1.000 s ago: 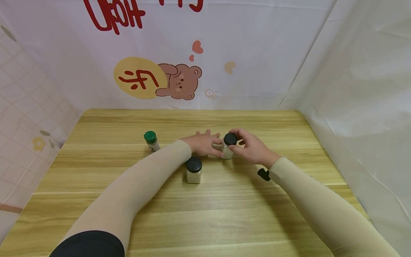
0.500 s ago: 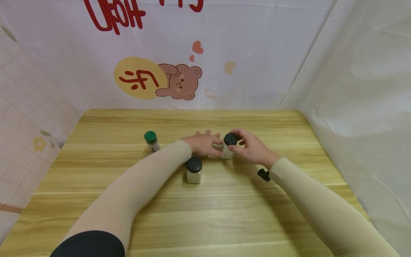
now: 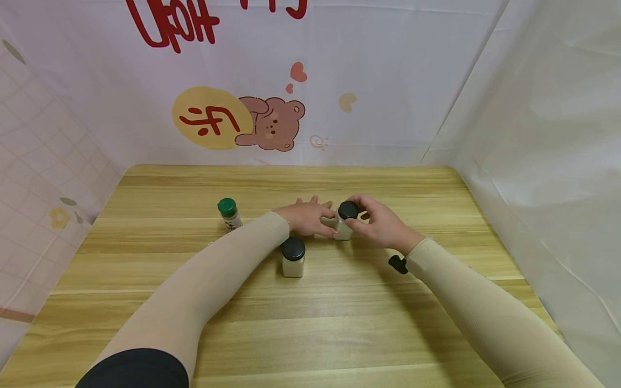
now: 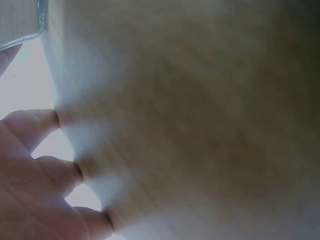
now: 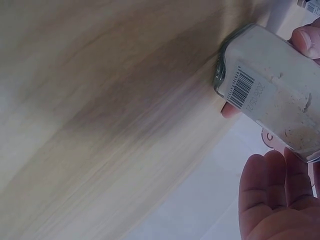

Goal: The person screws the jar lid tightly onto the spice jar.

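Note:
A square glass spice jar (image 3: 343, 229) with a black lid (image 3: 348, 209) stands on the far middle of the table. My left hand (image 3: 310, 216) holds the jar's lower part between thumb and index finger, the other fingers spread against the tabletop. From the right, my right hand (image 3: 385, 223) grips the lid with thumb and fingers. In the right wrist view, the pale-filled jar (image 5: 275, 85) shows a barcode, a left fingertip on each side, and right-hand fingers (image 5: 270, 195) near its lid end. A jar corner (image 4: 20, 22) appears in the left wrist view above the left hand's fingers (image 4: 45, 175).
A second black-lidded jar (image 3: 293, 265) stands close beside the left forearm, nearer me. Further left is a small green-capped shaker bottle (image 3: 230, 214), partly behind the left sleeve (image 3: 218, 275). The wooden table (image 3: 339, 323) ends at a printed cloth backdrop (image 3: 388, 81).

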### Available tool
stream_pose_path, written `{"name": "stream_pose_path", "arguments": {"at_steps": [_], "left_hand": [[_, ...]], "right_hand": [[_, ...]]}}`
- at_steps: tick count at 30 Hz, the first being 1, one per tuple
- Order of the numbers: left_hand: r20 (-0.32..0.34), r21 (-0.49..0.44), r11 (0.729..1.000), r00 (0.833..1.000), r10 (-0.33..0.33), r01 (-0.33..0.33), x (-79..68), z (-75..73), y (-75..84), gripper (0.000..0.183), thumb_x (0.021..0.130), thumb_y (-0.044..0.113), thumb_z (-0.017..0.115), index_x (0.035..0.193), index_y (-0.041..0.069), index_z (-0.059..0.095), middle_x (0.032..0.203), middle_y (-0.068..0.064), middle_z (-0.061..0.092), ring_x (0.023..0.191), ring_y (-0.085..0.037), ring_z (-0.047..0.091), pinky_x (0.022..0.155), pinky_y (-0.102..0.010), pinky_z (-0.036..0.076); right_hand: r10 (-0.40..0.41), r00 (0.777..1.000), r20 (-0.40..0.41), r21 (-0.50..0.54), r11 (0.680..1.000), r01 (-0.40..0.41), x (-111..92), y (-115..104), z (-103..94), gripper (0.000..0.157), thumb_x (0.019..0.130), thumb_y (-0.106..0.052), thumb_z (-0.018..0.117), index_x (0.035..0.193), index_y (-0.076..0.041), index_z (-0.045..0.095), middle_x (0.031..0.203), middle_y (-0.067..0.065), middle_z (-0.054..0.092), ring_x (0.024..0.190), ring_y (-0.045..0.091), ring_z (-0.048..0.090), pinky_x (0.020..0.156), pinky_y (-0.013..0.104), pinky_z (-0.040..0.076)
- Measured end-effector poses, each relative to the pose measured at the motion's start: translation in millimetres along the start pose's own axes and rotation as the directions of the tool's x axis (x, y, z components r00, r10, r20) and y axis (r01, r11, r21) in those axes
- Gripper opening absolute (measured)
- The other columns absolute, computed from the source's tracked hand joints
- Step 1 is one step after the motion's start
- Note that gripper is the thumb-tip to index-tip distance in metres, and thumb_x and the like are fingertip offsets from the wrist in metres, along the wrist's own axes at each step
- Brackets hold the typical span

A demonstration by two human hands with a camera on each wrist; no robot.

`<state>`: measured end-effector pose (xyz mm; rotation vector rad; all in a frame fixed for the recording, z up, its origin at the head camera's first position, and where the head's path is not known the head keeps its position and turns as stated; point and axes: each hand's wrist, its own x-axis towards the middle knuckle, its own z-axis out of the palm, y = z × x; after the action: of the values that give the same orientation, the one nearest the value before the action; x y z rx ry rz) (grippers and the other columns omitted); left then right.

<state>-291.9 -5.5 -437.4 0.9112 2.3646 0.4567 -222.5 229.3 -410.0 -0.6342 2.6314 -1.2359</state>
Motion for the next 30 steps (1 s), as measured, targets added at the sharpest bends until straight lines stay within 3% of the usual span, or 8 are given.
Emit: {"name": "stream_pose_path", "arguments": {"at_steps": [6, 17, 25, 30], "left_hand": [[-0.001, 0.005, 1.0, 1.0, -0.001, 0.001, 0.2, -0.3, -0.2, 0.074, 0.095, 0.071, 0.062, 0.16, 0.04, 0.044, 0.178, -0.001, 0.014, 0.164, -0.042, -0.004, 0.127, -0.073, -0.004], [-0.003, -0.009, 1.0, 1.0, 0.001, -0.001, 0.3, -1.0, -0.2, 0.074, 0.095, 0.071, 0.062, 0.16, 0.04, 0.044, 0.178, -0.001, 0.014, 0.164, -0.042, -0.005, 0.126, -0.072, -0.005], [-0.001, -0.01, 1.0, 1.0, -0.001, 0.001, 1.2, -0.9, 0.0, 0.074, 0.095, 0.07, 0.063, 0.16, 0.04, 0.044, 0.178, -0.001, 0.014, 0.164, -0.042, -0.005, 0.126, -0.073, -0.005], [-0.001, -0.012, 1.0, 1.0, -0.002, 0.002, 1.2, -1.0, 0.0, 0.074, 0.095, 0.07, 0.063, 0.16, 0.04, 0.044, 0.178, -0.001, 0.013, 0.164, -0.042, -0.005, 0.126, -0.072, -0.005]], "right_hand": [[0.001, 1.0, 0.0, -0.006, 1.0, -0.001, -0.2, -1.3, -0.3, 0.046, 0.102, -0.015, 0.07, 0.143, -0.002, 0.053, 0.132, 0.014, 0.066, 0.118, 0.032, 0.062, 0.106, 0.054, 0.049], [-0.001, 1.0, 0.005, -0.019, 1.0, 0.001, 0.2, -0.3, -0.9, 0.037, 0.104, -0.015, 0.068, 0.137, -0.005, 0.056, 0.13, 0.013, 0.066, 0.117, 0.031, 0.061, 0.105, 0.053, 0.049], [0.004, 1.0, 0.004, -0.016, 1.0, -0.004, -0.2, -0.4, -1.8, 0.048, 0.103, -0.016, 0.069, 0.145, -0.002, 0.051, 0.134, 0.015, 0.065, 0.119, 0.033, 0.061, 0.106, 0.057, 0.049], [-0.009, 1.0, 0.001, -0.027, 1.0, 0.009, -0.3, 0.4, -1.8, 0.042, 0.103, -0.015, 0.068, 0.141, -0.005, 0.054, 0.131, 0.012, 0.066, 0.117, 0.032, 0.062, 0.104, 0.052, 0.049]]}}
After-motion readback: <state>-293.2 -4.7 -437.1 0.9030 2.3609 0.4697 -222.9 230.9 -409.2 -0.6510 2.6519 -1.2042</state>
